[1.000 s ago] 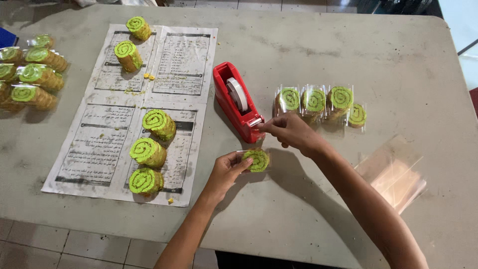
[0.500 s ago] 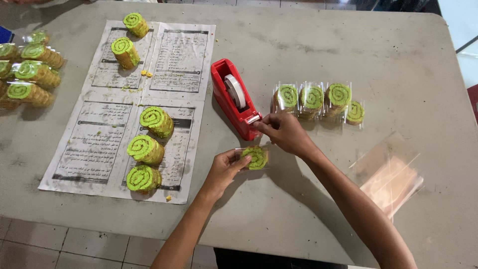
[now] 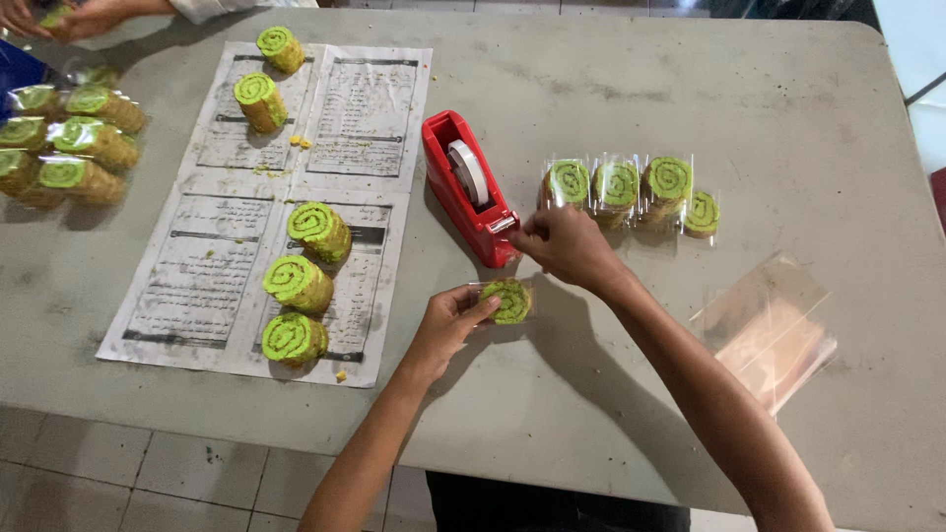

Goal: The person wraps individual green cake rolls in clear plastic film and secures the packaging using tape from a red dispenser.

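The sealing step looks to be in hand: the right hand (image 3: 567,246) is pinching at the cutter end of the red tape dispenser (image 3: 469,187), fingers closed together as if on the tape's free end, though the tape itself is too thin to make out. The left hand (image 3: 448,325) is pressing a bagged green swirl roll slice (image 3: 509,300) against the grey tabletop (image 3: 611,89), thumb and fingers curled around its near edge. The next move probably calls for a short, clean tear against the cutter and a steady hold on the slice so the bag's flap is lying flat under the tape. The slice is lying flat just below the dispenser, its green spiral facing up inside clear, glossy wrap. Four more wrapped slices (image 3: 631,185) are sitting in a row just right of the dispenser.
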